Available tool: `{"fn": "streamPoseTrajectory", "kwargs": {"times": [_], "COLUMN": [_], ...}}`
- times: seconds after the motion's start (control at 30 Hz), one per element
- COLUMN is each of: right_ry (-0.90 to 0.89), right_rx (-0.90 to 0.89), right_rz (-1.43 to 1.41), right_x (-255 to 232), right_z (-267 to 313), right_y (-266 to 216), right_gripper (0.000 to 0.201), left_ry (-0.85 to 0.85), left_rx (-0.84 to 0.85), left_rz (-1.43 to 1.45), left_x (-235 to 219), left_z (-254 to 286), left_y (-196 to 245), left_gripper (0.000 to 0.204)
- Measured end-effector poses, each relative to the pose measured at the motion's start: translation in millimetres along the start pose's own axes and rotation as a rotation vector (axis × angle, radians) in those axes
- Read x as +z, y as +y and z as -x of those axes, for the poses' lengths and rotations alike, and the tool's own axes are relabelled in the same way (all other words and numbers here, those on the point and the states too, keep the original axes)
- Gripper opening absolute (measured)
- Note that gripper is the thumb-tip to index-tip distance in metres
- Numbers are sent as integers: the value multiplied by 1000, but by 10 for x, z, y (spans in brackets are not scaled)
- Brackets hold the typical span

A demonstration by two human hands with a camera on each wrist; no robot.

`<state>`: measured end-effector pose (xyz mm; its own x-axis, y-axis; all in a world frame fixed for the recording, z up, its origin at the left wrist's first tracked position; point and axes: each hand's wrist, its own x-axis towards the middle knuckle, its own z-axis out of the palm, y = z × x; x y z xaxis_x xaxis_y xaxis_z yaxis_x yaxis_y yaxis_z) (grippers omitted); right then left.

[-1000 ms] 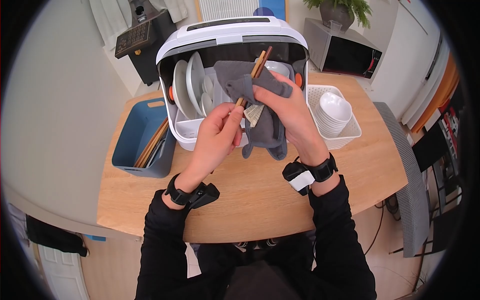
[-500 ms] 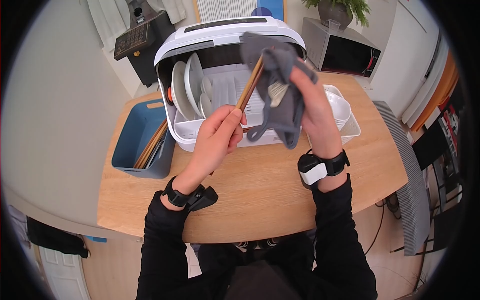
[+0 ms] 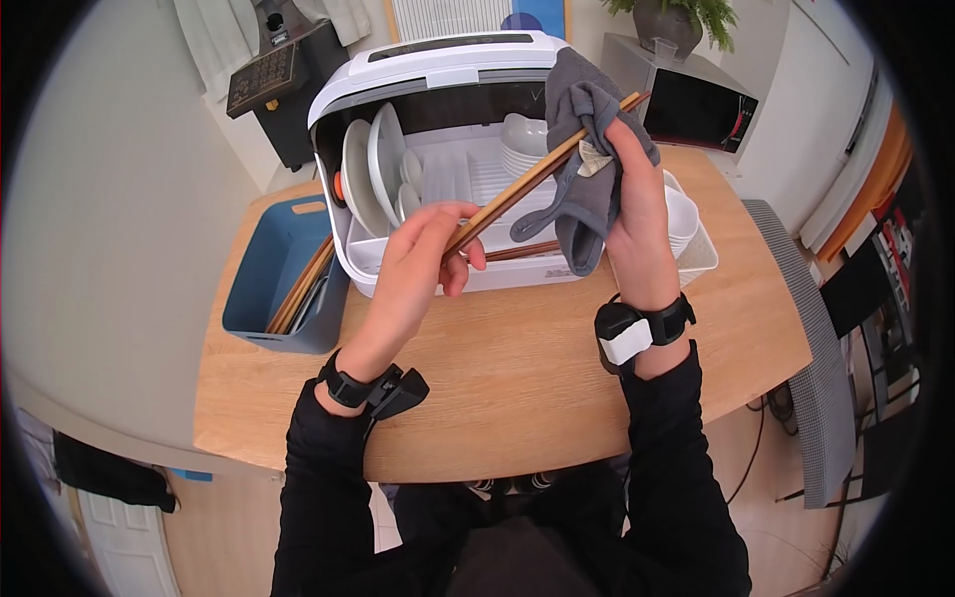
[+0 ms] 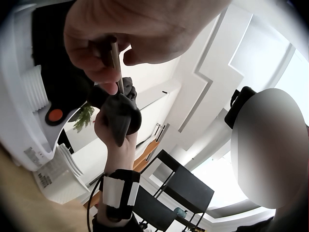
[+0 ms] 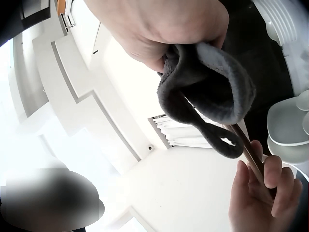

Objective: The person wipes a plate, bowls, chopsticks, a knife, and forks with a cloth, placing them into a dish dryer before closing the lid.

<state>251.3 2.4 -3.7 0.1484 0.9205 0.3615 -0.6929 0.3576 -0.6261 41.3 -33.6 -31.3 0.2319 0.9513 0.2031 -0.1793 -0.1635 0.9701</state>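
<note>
My left hand [image 3: 410,261] holds the near ends of a light and a dark chopstick [image 3: 527,180], which slant up to the right. My right hand [image 3: 645,217] grips a bunched grey cloth [image 3: 582,224] with a pale tag, around their far ends; the tips stick out beyond it. In the left wrist view, the chopsticks [image 4: 116,62] run from my fingers into the cloth [image 4: 119,115]. The right wrist view shows the cloth [image 5: 219,87] hanging in folds with a loop, and my left fingers [image 5: 271,171] curled around the chopsticks.
Behind my hands stands an open white dish cabinet [image 3: 370,287] with plates [image 3: 388,159], bowls [image 3: 524,139] and brown chopsticks [image 3: 527,251] along its front. At left, a blue bin [image 3: 261,269] holds more chopsticks; at right, a white basket [image 3: 699,261] holds stacked bowls [image 3: 680,214].
My right hand and the cloth have moved right, away from my left hand, baring more of the chopsticks. The chopsticks lean further right. My left hand has shifted slightly, its fingers looser around them.
</note>
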Motion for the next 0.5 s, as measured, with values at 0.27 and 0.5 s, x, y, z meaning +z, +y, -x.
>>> {"fn": "streamPoseTrajectory", "kwargs": {"times": [0.27,0.5], "right_ry": [-41,-53], "right_rx": [-16,11], "right_rz": [100,142], "right_x": [90,84], "right_z": [78,81], "right_y": [163,196], "right_gripper": [34,33], "left_ry": [28,-67], "left_rx": [97,-92], "left_rz": [-186,-120], "left_x": [-59,-70], "left_z": [-75,-89], "left_y": [-157,-155], "left_gripper": [35,41]}}
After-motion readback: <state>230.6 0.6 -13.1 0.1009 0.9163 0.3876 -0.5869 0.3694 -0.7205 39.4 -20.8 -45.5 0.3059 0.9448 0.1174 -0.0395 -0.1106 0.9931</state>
